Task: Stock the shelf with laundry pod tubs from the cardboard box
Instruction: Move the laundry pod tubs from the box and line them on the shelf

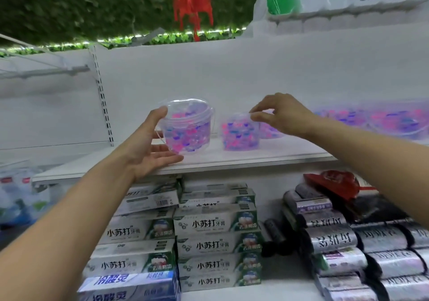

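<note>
The left hand (151, 147), fingers spread, cups a tub (186, 126) on the shelf (232, 159); it should slide the tub back level, beside the next tub (240, 130). The right hand (282, 115) pinches that tub's rim. Both stand upright, lids up, long axis vertical, near the shelf's front edge.

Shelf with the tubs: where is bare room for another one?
Bare shelf lies left of the tub touched by the left hand, out to the slotted upright. Rightwards tubs crowd together under the right hand.
</note>
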The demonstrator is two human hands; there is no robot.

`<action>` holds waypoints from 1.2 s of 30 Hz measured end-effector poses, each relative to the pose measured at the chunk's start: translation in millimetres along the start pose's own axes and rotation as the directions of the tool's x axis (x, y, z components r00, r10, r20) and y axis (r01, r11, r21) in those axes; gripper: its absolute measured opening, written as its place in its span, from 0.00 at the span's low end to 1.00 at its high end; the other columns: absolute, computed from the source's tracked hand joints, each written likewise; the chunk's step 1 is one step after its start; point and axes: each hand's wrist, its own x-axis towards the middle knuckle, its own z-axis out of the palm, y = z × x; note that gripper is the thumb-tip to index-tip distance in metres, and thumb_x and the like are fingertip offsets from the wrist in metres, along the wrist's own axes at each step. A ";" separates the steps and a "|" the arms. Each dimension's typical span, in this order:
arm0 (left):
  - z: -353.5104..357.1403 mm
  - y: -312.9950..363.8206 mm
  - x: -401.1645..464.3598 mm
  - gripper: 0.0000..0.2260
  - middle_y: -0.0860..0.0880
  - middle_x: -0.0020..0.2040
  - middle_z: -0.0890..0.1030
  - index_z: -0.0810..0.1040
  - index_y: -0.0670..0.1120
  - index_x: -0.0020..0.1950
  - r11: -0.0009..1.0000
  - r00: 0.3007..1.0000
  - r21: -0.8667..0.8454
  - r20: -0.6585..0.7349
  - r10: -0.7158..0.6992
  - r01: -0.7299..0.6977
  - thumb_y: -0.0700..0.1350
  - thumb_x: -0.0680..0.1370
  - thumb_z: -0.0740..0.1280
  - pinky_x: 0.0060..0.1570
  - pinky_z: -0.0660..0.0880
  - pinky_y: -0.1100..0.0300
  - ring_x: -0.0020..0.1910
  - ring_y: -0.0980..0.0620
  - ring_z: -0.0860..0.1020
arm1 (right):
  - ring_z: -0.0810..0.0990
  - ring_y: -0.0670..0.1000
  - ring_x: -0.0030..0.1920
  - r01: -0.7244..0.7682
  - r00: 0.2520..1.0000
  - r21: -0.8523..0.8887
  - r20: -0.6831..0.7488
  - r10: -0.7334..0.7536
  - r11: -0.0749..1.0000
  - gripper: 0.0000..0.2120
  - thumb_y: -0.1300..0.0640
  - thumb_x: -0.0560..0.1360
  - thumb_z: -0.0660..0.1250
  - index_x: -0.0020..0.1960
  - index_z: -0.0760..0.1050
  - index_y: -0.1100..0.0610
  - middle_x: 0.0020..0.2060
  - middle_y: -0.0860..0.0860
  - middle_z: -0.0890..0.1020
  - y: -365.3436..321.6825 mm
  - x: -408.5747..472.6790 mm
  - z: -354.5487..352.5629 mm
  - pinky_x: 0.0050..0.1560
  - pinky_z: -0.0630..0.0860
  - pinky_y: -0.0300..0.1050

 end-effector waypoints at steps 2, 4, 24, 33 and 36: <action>1.8 0.5 7.9 0.26 0.35 0.54 0.74 0.70 0.41 0.57 1.000 1.000 0.011 -0.009 0.005 -0.005 0.61 0.72 0.68 0.46 0.81 0.47 0.53 0.37 0.80 | 0.77 0.52 0.55 0.001 1.000 -0.072 0.025 0.001 0.997 0.11 0.50 0.77 0.65 0.53 0.82 0.53 0.52 0.51 0.82 -3.2 15.2 11.6 0.56 0.73 0.47; 2.7 -0.1 15.1 0.27 0.35 0.54 0.74 0.70 0.41 0.59 1.000 1.000 0.003 -0.011 0.005 -0.005 0.61 0.72 0.68 0.45 0.82 0.47 0.53 0.38 0.80 | 0.78 0.57 0.53 -0.028 0.998 -0.150 0.059 0.038 0.988 0.13 0.52 0.78 0.62 0.52 0.82 0.58 0.50 0.55 0.83 -5.2 31.5 23.5 0.52 0.76 0.49; 9.2 -2.1 28.1 0.30 0.35 0.55 0.74 0.69 0.41 0.62 0.996 0.999 0.065 -0.006 -0.053 0.054 0.61 0.71 0.69 0.37 0.82 0.49 0.53 0.37 0.80 | 0.58 0.55 0.73 -0.100 0.968 -0.197 0.208 0.141 0.975 0.28 0.50 0.79 0.59 0.76 0.55 0.55 0.74 0.53 0.59 5.0 45.2 31.7 0.70 0.62 0.54; 105.6 -11.8 34.6 0.32 0.36 0.54 0.78 0.70 0.40 0.64 0.977 0.987 0.210 0.149 -0.065 0.033 0.62 0.71 0.69 0.45 0.81 0.47 0.43 0.40 0.84 | 0.77 0.47 0.54 -0.164 0.983 -0.024 -0.090 0.162 0.986 0.13 0.51 0.76 0.64 0.59 0.79 0.49 0.56 0.48 0.80 57.6 -45.0 -31.6 0.60 0.73 0.49; 148.6 -16.5 38.3 0.30 0.35 0.56 0.77 0.71 0.39 0.63 0.969 0.976 0.245 0.201 -0.087 0.036 0.61 0.73 0.68 0.44 0.81 0.47 0.45 0.38 0.83 | 0.79 0.48 0.53 -0.184 0.973 -0.025 -0.149 0.178 0.983 0.13 0.54 0.76 0.64 0.59 0.79 0.51 0.54 0.49 0.81 75.5 -69.9 -65.0 0.59 0.74 0.49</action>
